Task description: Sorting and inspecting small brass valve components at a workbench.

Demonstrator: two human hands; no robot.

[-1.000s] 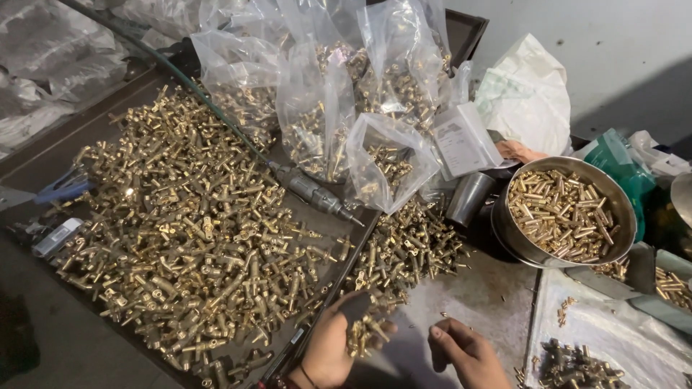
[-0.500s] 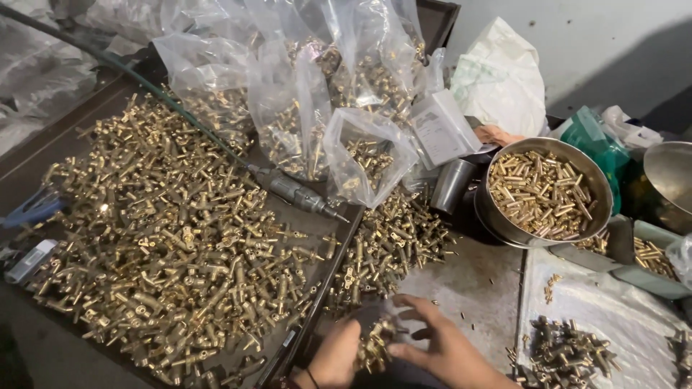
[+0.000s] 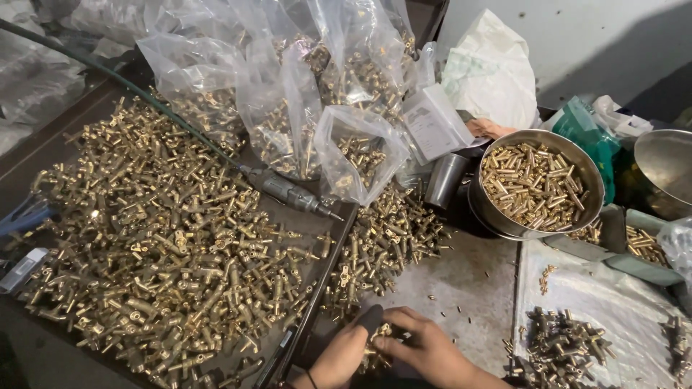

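Brass fittings [image 3: 375, 344] sit bunched between the two hands at the near edge of the counter [image 3: 468, 288]. The left hand [image 3: 342, 356] curls its grip around a small cluster of them, with something dark at its fingertips that I cannot make out. The right hand [image 3: 425, 349] lies over the same cluster, its fingers [image 3: 400, 317] bent and pressed together onto the pieces.

Just beyond the hands, a loose heap of brass parts [image 3: 386, 245] spills across the counter. Left of the hands lies a dark tray [image 3: 328, 277], piled deep with brass fittings, with a slim pneumatic tool [image 3: 288, 193] and its green hose resting across it. Behind that tool stand clear plastic bags [image 3: 353, 155] half full of the same parts. To the right of the loose heap is a round metal bowl [image 3: 537, 180] filled with short brass pins, and near the hands' right side a grey sheet carries a darker pile of assembled fittings [image 3: 566, 346].

The pieces are small, smooth and many, so a slack grip could let some roll off the near edge. Stray pins scattered on the counter could also get swept up with them.
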